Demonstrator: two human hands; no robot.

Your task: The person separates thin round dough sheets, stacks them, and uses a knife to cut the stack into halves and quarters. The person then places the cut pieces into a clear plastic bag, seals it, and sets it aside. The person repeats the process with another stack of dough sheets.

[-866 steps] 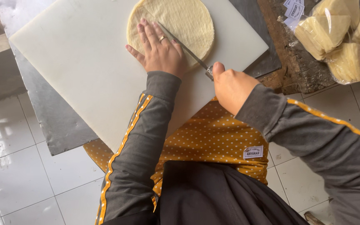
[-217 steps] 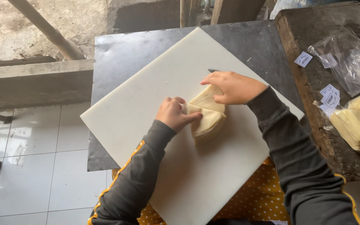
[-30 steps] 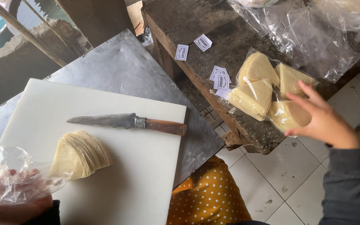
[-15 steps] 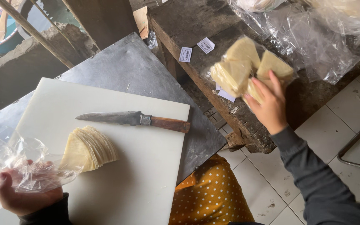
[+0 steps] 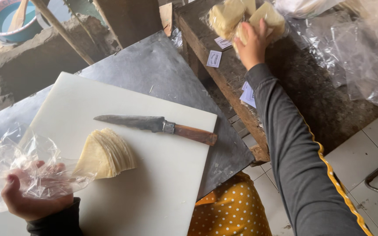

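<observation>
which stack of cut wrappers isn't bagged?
The fan-shaped wedge stack on the white cutting board, beside the knife. Those under the right hand are in plastic.

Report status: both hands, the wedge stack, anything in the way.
Left hand grips clear bag beside wedge stack on board. Right hand on bagged wedges on bench. Knife lies behind stack, apart.

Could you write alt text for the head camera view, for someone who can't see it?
A person's left hand holds a clear plastic bag beside a wedge-shaped stack of thin pale wrappers on a white cutting board. Their right hand touches bagged wrappers on a dark bench; a wooden-handled knife lies on the board.
</observation>
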